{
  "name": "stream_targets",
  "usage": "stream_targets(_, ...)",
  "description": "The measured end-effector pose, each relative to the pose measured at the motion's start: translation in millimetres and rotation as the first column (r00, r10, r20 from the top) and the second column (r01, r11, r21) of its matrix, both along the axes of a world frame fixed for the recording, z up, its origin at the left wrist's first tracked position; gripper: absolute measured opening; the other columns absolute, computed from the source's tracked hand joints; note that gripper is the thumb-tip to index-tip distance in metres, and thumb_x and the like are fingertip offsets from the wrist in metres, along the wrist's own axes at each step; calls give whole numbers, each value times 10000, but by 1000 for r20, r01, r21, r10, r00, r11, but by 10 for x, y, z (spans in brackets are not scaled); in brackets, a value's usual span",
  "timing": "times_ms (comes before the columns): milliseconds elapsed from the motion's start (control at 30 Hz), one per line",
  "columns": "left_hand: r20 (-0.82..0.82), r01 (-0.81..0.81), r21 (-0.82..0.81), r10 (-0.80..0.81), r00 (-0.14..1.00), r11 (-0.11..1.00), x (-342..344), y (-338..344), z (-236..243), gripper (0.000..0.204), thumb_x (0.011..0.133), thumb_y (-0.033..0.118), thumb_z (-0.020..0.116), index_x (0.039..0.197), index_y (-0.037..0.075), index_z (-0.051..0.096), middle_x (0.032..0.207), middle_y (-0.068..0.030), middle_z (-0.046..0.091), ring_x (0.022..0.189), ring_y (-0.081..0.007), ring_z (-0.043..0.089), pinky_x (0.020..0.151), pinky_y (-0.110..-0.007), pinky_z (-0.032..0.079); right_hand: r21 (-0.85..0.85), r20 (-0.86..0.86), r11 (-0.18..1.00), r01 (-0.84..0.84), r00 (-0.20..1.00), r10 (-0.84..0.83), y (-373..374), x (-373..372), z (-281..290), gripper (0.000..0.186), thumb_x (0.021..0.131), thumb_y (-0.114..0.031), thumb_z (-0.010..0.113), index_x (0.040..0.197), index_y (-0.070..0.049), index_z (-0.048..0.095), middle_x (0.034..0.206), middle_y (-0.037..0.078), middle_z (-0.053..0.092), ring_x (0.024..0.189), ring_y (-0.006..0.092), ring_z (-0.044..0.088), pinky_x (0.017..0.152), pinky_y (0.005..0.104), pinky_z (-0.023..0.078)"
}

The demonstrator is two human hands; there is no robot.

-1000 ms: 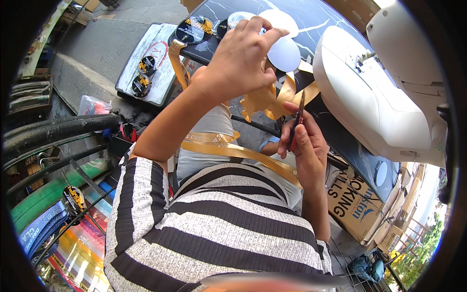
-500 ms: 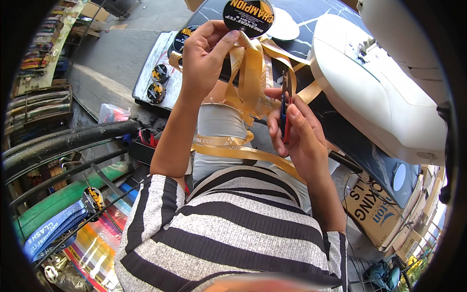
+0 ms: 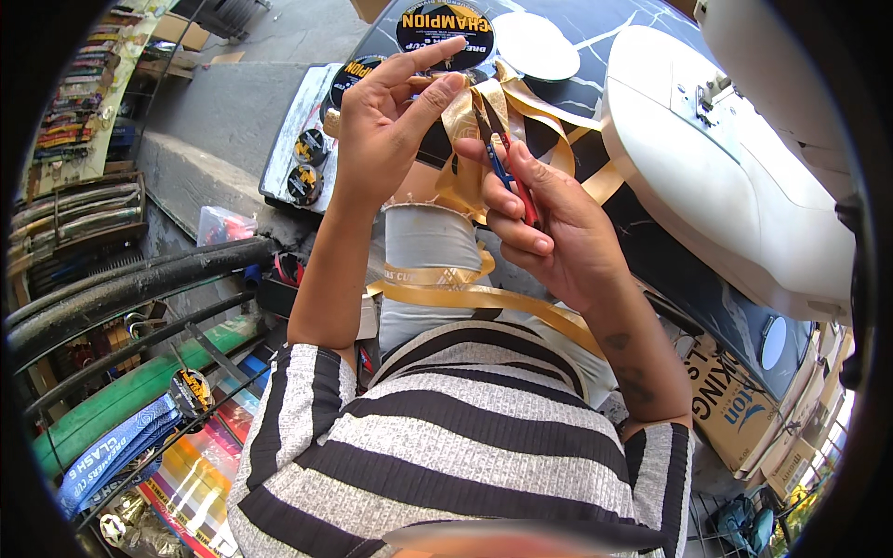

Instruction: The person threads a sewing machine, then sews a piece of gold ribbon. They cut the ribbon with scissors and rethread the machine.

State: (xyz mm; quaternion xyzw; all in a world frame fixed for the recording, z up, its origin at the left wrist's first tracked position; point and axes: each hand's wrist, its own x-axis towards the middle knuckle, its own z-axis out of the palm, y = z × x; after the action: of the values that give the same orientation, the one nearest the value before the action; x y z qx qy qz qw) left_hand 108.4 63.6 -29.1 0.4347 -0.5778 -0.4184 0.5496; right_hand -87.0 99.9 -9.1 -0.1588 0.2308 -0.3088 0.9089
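Observation:
My left hand point(image 3: 383, 126) pinches the gold ribbon point(image 3: 458, 119) between thumb and fingers at the table's near edge. Its index finger stretches over a round black medal point(image 3: 445, 35) with gold and white print. In my right hand point(image 3: 549, 205) are small scissors point(image 3: 507, 167) with red and blue handles. Their blades point up and stand slightly apart against the ribbon, close to my left fingertips; whether they touch it I cannot tell. More ribbon loops hang below my hands, and a gold ribbon strip point(image 3: 493, 296) lies across my lap.
A white sewing machine point(image 3: 707, 167) stands on the dark marbled table point(image 3: 642, 246) at right. White round discs point(image 3: 535, 46) lie behind the ribbon. Further medals point(image 3: 310, 146) rest on a white board at left. Black metal rails point(image 3: 139, 270) and cardboard boxes point(image 3: 730, 405) flank me.
My right hand has moved up and left with the scissors, bringing the blades to the ribbon near my left fingers. The medal has shifted left, and my left index finger has straightened.

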Motion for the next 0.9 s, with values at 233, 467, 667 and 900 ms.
stream_targets(233, 111, 19, 2, -19, 994, 1000, 67, -8, -23, 454, 875, 2, 689, 1317, 68, 608, 1020, -109, 719, 879, -104, 690, 773, -229, 568, -79, -104, 997, -9, 995, 1, -133, 18, -11, 493, 1069, -367, 388, 1381, 7, 468, 717, -55, 382, 470, -2, 292, 411, 163, 233)
stream_targets(467, 124, 20, 23, -22, 992, 1000, 112, -33, -46, 475, 864, -1, 678, 1325, 88, 607, 948, -92, 731, 799, -92, 693, 737, -221, 565, -48, -116, 998, -51, 992, 45, -139, 12, -10, 474, 1069, -354, 395, 1346, 12, 510, 715, -54, 392, 460, -7, 277, 388, 150, 215)
stream_targets(667, 114, 27, 14, -28, 993, 1000, 115, -35, -59, 481, 863, 4, 679, 1330, 86, 601, 947, -93, 733, 794, -90, 694, 729, -223, 567, 1, -92, 998, -56, 994, 56, -177, 33, -27, 449, 1070, -337, 400, 1329, 8, 527, 715, -56, 385, 463, -9, 273, 383, 145, 211)
stream_targets(900, 105, 33, 8, -34, 994, 999, 111, -27, -67, 478, 865, 12, 685, 1330, 78, 599, 935, -86, 733, 788, -84, 691, 728, -216, 564, 2, -46, 999, -50, 998, 50, -191, 29, -72, 386, 1069, -317, 419, 1266, -26, 578, 738, -53, 427, 473, -10, 288, 407, 147, 212)
